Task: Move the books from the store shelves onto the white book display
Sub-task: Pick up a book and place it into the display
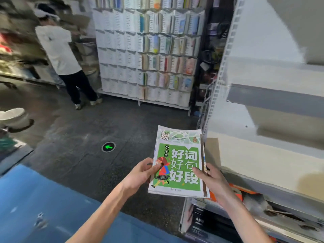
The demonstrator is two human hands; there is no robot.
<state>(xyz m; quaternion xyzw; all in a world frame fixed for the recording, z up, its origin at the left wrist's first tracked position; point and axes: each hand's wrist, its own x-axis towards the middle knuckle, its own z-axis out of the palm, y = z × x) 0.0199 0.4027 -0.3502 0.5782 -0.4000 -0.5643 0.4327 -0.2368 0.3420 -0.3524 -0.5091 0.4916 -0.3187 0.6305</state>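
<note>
The dark grey speckled floor bears a round marker with a green arrow in its middle. Beyond that marker, at the far side, a tall white slotted book display rack stands on short legs, its right-hand pockets filled with thin colourful books. Right of the marker rises a pale metal store shelf unit; its lowest tier holds an orange-covered book, blurred.

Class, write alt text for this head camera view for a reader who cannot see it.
Two hands, left hand and right hand, hold a small stack of books with a green cover on top. Across the dark floor stands a white book display, partly filled, with a person in a white shirt to its left.
</note>
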